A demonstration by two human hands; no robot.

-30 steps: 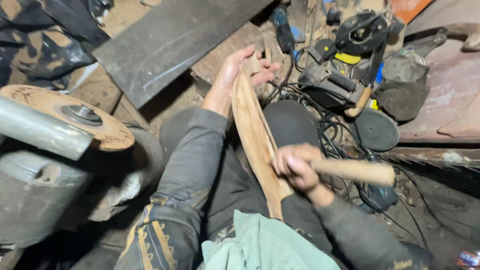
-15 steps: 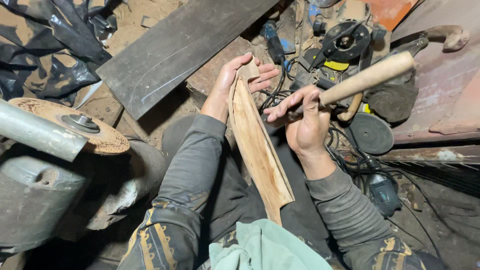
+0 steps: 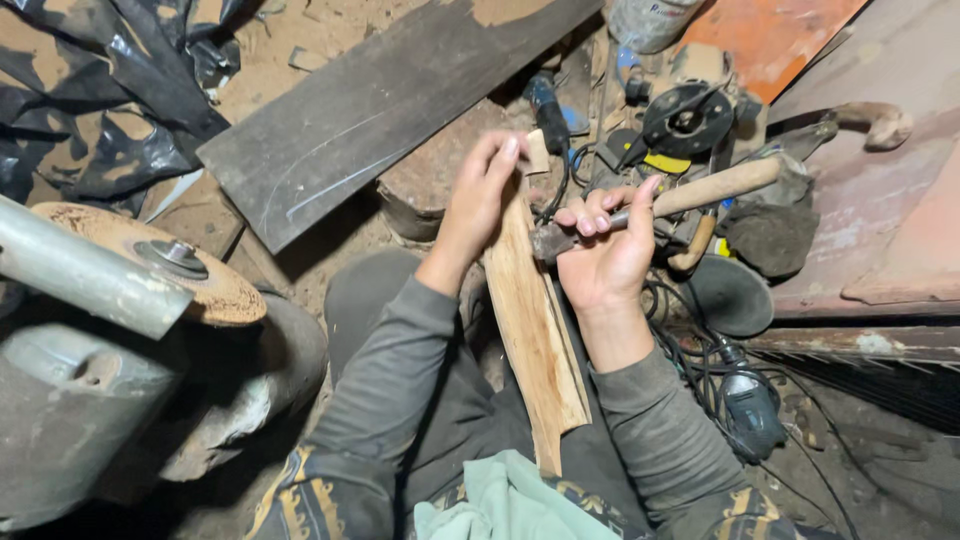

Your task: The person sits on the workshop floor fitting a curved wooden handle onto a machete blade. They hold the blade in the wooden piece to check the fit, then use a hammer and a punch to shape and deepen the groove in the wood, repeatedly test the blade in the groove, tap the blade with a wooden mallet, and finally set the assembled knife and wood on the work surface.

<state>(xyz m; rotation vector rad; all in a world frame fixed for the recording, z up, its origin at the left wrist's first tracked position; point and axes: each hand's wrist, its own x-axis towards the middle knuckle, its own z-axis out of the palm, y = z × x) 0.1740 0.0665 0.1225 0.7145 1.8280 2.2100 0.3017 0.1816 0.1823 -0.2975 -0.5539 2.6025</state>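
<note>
1. The left hand (image 3: pixel 480 205) is wrapped around the upper end of a long wooden slat (image 3: pixel 530 330), fingers curled over its far edge and thumb behind it. The slat runs from about 12 o'clock down to 6 o'clock across the person's lap.
2. The right hand (image 3: pixel 605 255) is closed around a hammer (image 3: pixel 660 205) close to the head. The pale wooden handle points out toward 2 o'clock, and the dark metal head rests against the slat's right edge at its upper part.
3. The slat looks thin, stiff and light, with rough grain; it would likely split under a hard blow near an end. Holding it at the top end, as now, with the lower end braced on the lap seems steadiest.
4. At 9 o'clock sits an abrasive disc (image 3: pixel 160 260) on a machine; at 1 o'clock lies an angle grinder (image 3: pixel 685 120); a dark plank (image 3: pixel 390 100) lies at 11 o'clock.
</note>
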